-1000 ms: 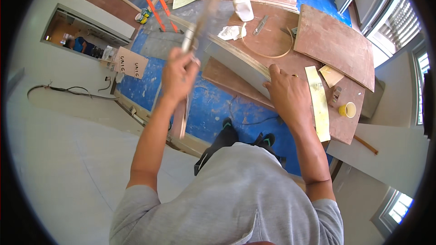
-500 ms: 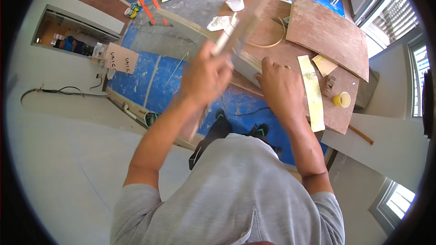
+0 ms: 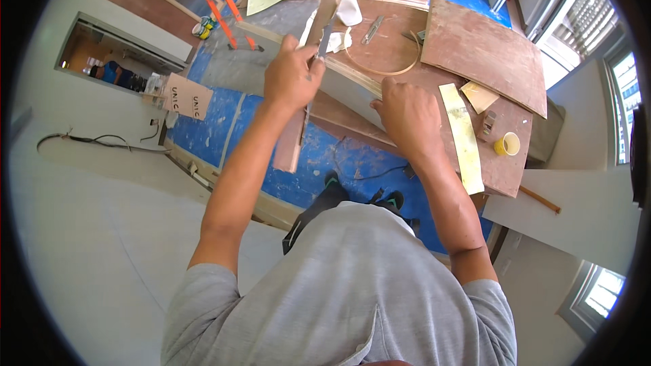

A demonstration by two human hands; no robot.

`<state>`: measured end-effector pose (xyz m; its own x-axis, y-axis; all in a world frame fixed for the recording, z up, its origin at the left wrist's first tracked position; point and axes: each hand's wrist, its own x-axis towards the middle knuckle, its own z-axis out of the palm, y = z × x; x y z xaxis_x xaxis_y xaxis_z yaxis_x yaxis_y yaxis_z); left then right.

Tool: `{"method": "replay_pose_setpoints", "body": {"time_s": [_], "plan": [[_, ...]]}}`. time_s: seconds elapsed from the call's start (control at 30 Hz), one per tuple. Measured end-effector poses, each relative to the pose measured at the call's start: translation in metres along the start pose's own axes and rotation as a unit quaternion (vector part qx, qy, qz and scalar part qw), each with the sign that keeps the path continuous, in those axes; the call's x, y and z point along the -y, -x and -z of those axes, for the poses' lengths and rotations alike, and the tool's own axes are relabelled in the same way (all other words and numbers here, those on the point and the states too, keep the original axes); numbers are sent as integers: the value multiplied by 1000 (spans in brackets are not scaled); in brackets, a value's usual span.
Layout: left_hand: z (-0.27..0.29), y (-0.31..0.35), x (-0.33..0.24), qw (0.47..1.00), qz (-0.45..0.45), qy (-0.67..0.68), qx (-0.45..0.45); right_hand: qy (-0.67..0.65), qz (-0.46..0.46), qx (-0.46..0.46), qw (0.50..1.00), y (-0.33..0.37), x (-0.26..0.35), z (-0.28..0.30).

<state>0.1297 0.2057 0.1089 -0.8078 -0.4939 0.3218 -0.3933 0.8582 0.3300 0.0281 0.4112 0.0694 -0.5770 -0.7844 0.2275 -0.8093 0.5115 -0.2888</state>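
My left hand is closed round a long, narrow wooden bar with a grey edge along one side. The bar slants across a long panel, which has a pale grey face and a layered plywood edge. Its upper end stands in front of a white plastic bottle. My right hand bends over the panel's right part, its fingers curled on the top edge and the thumb along the near side. The fingertips are partly hidden.
A brown worktable carries a large loose board, a pale yellow strip, a yellow cup, a small block plane and a bent thin strip. An orange ladder stands at far left. Blue sheeting covers the floor.
My left hand and the wooden bar have swung left and away from my right hand; the bar was blurred before. My right hand stays on the panel. The view has shifted slightly.
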Motion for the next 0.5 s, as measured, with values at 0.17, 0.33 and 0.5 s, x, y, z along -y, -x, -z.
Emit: {"method": "replay_pose_setpoints", "body": {"time_s": [0.17, 0.33, 0.5], "plan": [[-6, 53, -40, 992, -114, 59, 14, -20, -45, -37, 998, 24, -17, 13], [2, 21, -7, 999, -27, 12, 12, -250, -103, -24, 962, 57, -47, 17], [-5, 76, -111, 979, -177, 91, 49, -495, -102, -135, 852, 72, -42, -40]]}}
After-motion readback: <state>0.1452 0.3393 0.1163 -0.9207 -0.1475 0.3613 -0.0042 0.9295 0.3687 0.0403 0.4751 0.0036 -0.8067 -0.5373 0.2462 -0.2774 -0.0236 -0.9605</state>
